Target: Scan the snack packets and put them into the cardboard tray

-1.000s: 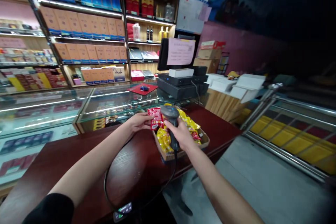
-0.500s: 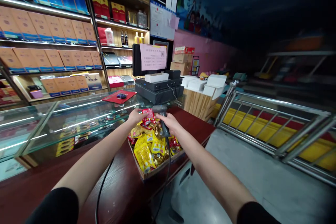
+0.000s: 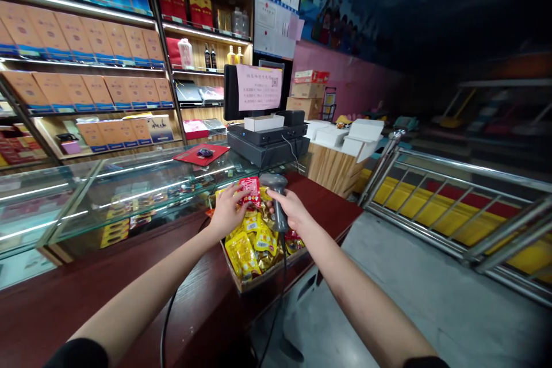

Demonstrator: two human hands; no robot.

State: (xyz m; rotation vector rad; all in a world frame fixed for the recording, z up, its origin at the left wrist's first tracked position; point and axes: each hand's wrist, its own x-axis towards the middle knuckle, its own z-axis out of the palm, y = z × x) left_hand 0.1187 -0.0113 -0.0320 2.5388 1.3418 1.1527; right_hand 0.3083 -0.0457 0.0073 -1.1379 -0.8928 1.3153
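My right hand (image 3: 290, 207) is wrapped round the grip of a grey handheld barcode scanner (image 3: 280, 215), its head pointing left and its cable hanging down. Close to the scanner's head, my left hand (image 3: 228, 210) pinches a small red snack packet (image 3: 250, 191) by its left side. Both hands are above a shallow cardboard box (image 3: 241, 286) heaped with yellow, gold and red snack packets (image 3: 242, 256). My left hand and the scanner hide part of the heap.
The box stands on a dark red wooden counter (image 3: 194, 305). A glass display case (image 3: 142, 195) runs along the left. Behind are a red mat (image 3: 185, 155) with a mouse (image 3: 204, 153) and a monitor (image 3: 232, 95) on a black cash drawer (image 3: 263, 146). Metal railings (image 3: 457, 169) stand right.
My left hand has shifted lower and turned, so the red packet's face now shows more fully. The scanner stays in my right hand. The whole view has swung slightly left.
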